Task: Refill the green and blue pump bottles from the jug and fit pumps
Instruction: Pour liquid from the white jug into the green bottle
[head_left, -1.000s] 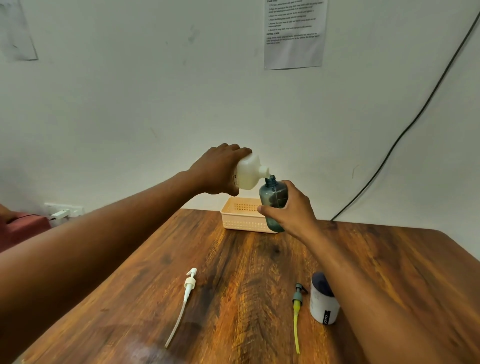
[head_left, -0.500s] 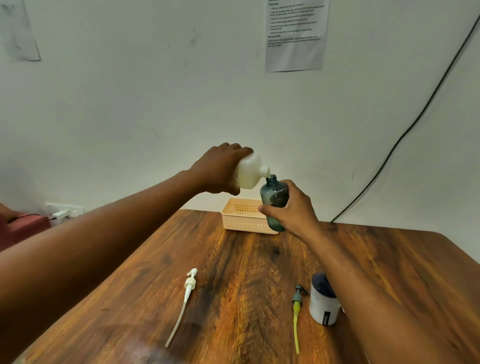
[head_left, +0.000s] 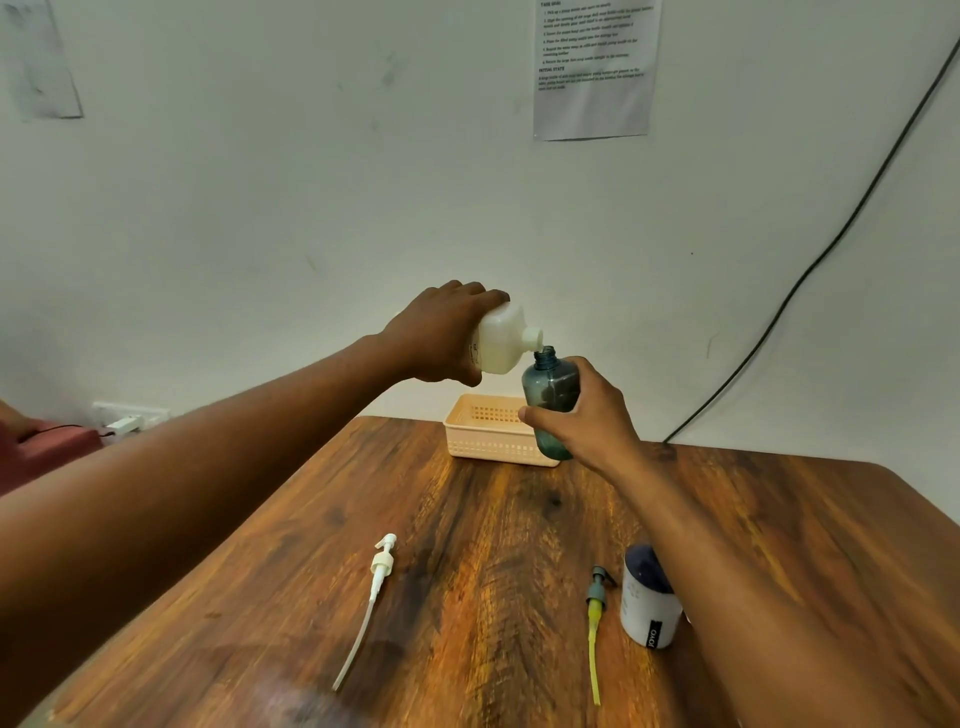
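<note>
- my left hand (head_left: 441, 332) grips the white jug (head_left: 501, 340) at frame centre, tipped.
- its spout sits over the green bottle (head_left: 550, 395), gripped by my right hand (head_left: 587, 415).
- pouring step; next, level the jug, then fit the green pump (head_left: 597, 597), lower right.

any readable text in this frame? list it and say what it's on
"JOYO": vertical black label on the white container under the right forearm.
"TASK GOAL", "INITIAL STATE": headings on the wall sheet; its body lines are too small to read.
Jug: faint print by the left hand, unreadable.
</note>
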